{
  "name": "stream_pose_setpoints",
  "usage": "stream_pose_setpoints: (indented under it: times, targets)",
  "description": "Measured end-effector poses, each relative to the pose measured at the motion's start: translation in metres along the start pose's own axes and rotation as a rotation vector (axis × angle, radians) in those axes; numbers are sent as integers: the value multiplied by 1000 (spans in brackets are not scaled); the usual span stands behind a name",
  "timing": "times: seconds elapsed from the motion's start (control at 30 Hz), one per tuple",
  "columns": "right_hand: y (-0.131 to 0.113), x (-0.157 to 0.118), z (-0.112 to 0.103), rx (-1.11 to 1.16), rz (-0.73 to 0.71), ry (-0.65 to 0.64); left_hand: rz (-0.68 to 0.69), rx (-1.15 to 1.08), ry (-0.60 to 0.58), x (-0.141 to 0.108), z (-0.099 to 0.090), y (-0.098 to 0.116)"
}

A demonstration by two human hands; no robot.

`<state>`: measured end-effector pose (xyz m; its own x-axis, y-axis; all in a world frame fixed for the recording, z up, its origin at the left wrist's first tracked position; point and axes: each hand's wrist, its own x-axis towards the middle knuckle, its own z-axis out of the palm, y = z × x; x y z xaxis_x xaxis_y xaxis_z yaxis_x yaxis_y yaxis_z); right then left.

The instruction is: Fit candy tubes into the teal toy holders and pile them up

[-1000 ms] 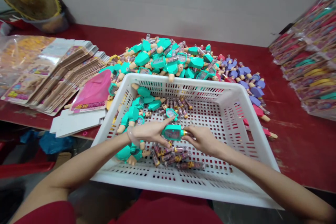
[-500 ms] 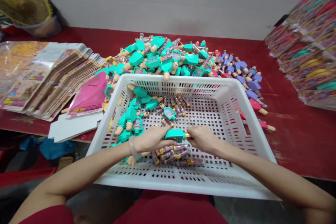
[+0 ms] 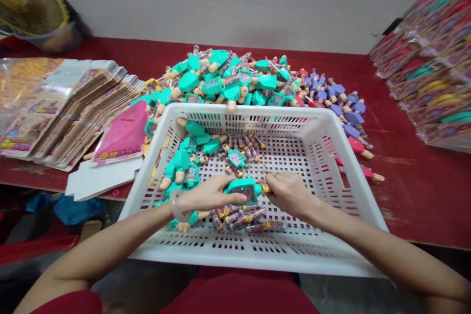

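When we look down past our arms, we see a red tabletop (image 3: 423, 206) with a pale wall (image 3: 235, 5) right behind it. The red top has worn, scratched spots. A white plastic basket (image 3: 257, 111) full of little square holes sits on the tabletop close to us. Just past its far rim is a big heap of teal toys (image 3: 221, 78), and purple toys (image 3: 348, 108) lie in a trail to the right of the heap. On the left are stacks of flat printed cards (image 3: 81, 108), and a pink card (image 3: 121, 135) lies just beside the basket. White card pieces (image 3: 99, 179) stick out past the edge of the tabletop, and a blue bag (image 3: 75, 211) sits down below it. A woven hat (image 3: 29, 5) sits in the far left corner, and shiny packs (image 3: 430, 78) are piled up on the right. Our hands are over the middle of the basket, close together. The left hand (image 3: 208, 195), with a pale bangle (image 3: 175, 208) at the wrist, is closed around a teal toy (image 3: 245, 190). The right hand (image 3: 289, 195) pinches the gold end of the toy. Under them lie loose clear tubes (image 3: 246, 218), and more teal toys (image 3: 182, 167) lie in the basket to the left.
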<state>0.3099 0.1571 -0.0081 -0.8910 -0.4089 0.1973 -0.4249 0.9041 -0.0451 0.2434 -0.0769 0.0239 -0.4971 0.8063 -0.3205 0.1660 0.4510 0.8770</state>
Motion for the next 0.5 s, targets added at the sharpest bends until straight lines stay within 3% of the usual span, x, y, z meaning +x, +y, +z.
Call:
stream_pose_setpoints:
  times: [0.13,0.23,0.33,0.5]
  targets:
    - [-7,0,-7,-73,-57,88,65,254,96,-4,14,-1]
    - [-12,-3,-9,-101,-94,81,47,416,113,-9,24,-1]
    - [-17,-8,-6,-86,-107,-2,12,358,69,-15,26,2]
    - [-25,-11,-6,8,-71,-213,-62,69,-95,-16,23,10]
